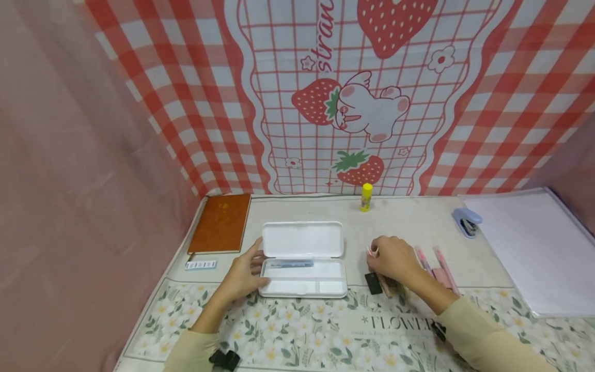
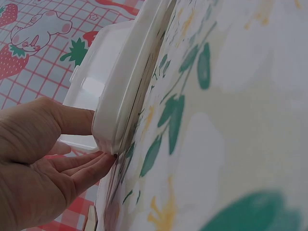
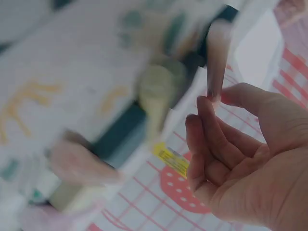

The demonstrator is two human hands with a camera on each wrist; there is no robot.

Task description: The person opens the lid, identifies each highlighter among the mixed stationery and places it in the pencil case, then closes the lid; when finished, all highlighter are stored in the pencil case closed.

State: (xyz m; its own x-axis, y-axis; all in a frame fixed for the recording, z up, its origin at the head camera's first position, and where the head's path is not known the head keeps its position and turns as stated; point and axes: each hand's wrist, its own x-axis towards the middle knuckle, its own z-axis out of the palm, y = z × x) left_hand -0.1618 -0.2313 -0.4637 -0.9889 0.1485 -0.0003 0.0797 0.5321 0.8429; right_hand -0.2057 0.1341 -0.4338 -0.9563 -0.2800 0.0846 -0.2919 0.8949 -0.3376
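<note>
A white pencil case (image 1: 303, 240) lies with its lid raised, a bluish clear pen (image 1: 293, 264) in its rear compartment. My left hand (image 1: 241, 274) grips the case at its left end. In the left wrist view, the thumb is on one side of the corner and the fingers (image 2: 86, 168) on the other. To the right of the case, my right hand (image 1: 392, 258) pinches a slim pinkish stick (image 3: 217, 62) between thumb and fingertips. It is blurred, so its exact kind cannot be told. Below that hand lies a black block (image 1: 373, 283), with other small items partly hidden by the wrist.
Pink pens (image 1: 446, 268) and a pink block (image 1: 441, 277) lie right of my right hand. A yellow glue stick (image 1: 366, 197) stands at the back. Farther right are a blue stapler (image 1: 467, 222) and a white sheet (image 1: 534, 253); at left, a brown notebook (image 1: 220, 225) and a small labelled strip (image 1: 201, 265).
</note>
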